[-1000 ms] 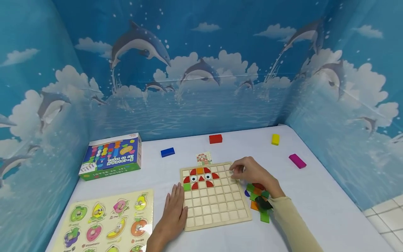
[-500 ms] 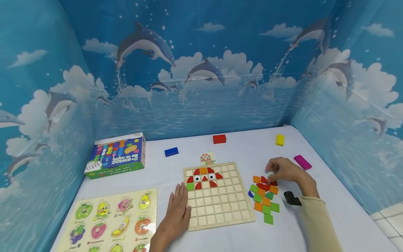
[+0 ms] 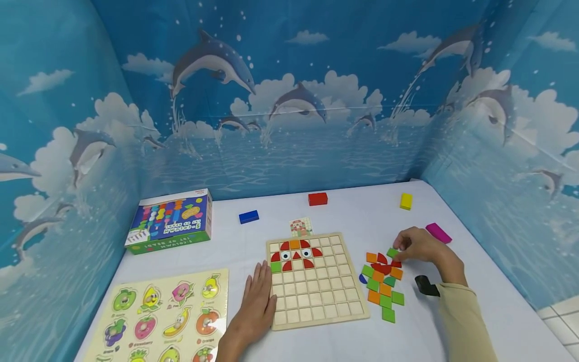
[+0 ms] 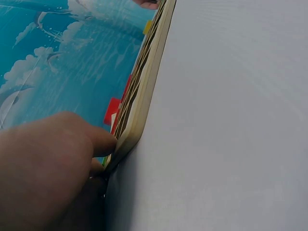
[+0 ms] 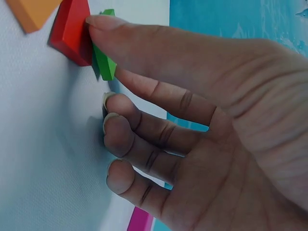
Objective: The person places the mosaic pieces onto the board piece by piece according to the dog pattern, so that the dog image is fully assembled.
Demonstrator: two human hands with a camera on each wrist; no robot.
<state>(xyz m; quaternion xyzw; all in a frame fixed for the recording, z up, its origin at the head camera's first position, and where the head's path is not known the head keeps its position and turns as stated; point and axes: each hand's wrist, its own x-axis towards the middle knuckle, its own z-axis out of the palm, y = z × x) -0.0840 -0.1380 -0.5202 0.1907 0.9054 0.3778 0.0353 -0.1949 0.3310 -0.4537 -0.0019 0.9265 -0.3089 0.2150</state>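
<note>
My left hand [image 3: 254, 306] lies flat along the left edge of a wooden grid board [image 3: 329, 311], its fingers straight. In the left wrist view, finger and thumb touch the board's corner [image 4: 136, 130]. Red, orange, white-eyed and green tiles fill part of the board's upper rows. Right of the board, my right hand [image 3: 420, 249] pinches a green tile [image 5: 104, 57] between thumb and index finger, at the top of a loose tile group. A red tile [image 5: 72, 33] lies right beside it. The other fingers of that hand are bent and hold nothing.
A small pattern card [image 3: 300, 227] lies behind the board. Blue [image 3: 249, 216], red [image 3: 318, 199], yellow [image 3: 406, 201] and magenta [image 3: 438, 233] blocks are spread around. At left are a bead-set box [image 3: 172, 221] and a fruit puzzle board [image 3: 221, 296]. Orange tiles [image 3: 373, 297] lie among the loose pieces.
My right hand has moved from the board's upper right corner rightward to the loose tiles and now pinches a green tile. The left hand stays at the board's edge.
</note>
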